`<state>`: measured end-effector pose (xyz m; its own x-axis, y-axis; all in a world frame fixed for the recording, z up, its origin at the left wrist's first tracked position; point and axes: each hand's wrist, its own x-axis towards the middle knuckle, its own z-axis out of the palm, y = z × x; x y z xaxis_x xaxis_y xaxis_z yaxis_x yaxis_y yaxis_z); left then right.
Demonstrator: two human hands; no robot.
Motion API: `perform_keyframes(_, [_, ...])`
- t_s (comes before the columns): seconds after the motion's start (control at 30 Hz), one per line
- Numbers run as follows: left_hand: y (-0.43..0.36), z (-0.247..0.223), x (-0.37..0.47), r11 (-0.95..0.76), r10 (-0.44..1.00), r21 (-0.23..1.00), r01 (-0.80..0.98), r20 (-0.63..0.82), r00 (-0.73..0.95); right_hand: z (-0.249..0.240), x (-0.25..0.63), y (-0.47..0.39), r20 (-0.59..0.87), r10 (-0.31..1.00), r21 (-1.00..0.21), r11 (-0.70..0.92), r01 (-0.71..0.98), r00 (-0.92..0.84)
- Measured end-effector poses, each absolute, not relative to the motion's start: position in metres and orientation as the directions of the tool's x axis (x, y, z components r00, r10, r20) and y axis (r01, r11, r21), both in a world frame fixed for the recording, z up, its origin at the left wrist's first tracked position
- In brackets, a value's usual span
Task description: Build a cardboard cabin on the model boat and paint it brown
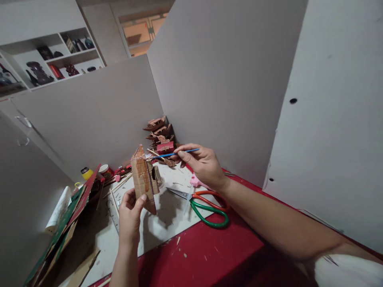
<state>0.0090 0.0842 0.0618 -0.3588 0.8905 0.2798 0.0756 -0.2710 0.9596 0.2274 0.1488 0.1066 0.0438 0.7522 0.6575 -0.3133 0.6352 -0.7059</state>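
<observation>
My left hand (133, 209) grips a small cardboard boat (140, 179) by its lower part, holding it up on end above the white board. Orange-brown paint covers part of the boat's flat face, and bare cardboard shows elsewhere. Between the thumb and fingers of my right hand (200, 161) is a thin blue paintbrush (187, 151), its tip pointing left close to the boat's upper edge. Whether the bristles touch the cardboard I cannot tell. Below my right hand lie scissors (206, 203) with one orange and one green handle, blades pointing left.
Several brown model boats (158, 127) are stacked in the corner. Coloured cardboard sheets (68, 219) lean at the left, near a yellow bottle (86, 173) and a cup (105, 170). The white board (161, 235) lies on a red tabletop (197, 259), with grey partitions (221, 79) behind.
</observation>
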Motion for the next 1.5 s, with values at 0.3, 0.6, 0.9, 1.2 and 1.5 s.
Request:
perform_keyframes(0.3, [0.086,0.060,0.005,-0.293,0.887,0.954,0.055,0.293,-0.356,0.106,0.227,0.146,0.707,0.707,-0.669,0.676,-0.309,0.014])
perform_keyframes(0.6, [0.089,0.056,0.001,-0.290,0.884,0.957,0.007,0.271,-0.380,0.101,0.225,0.144,0.682,0.693,-0.728,0.612,-0.308,-0.236])
perform_keyframes(0.9, [0.089,0.056,0.000,-0.297,0.881,0.955,-0.004,0.272,-0.388,0.102,0.224,0.141,0.692,0.667,-0.722,0.645,-0.251,-0.277])
perform_keyframes(1.2, [0.093,0.050,-0.005,-0.281,0.880,0.959,-0.048,0.237,-0.411,0.100,0.225,0.141,0.719,0.650,-0.693,0.697,-0.185,-0.246])
perform_keyframes(1.5, [0.094,0.048,-0.004,-0.282,0.888,0.953,-0.115,0.214,-0.406,0.098,0.220,0.139,0.823,0.530,-0.560,0.817,-0.137,-0.204])
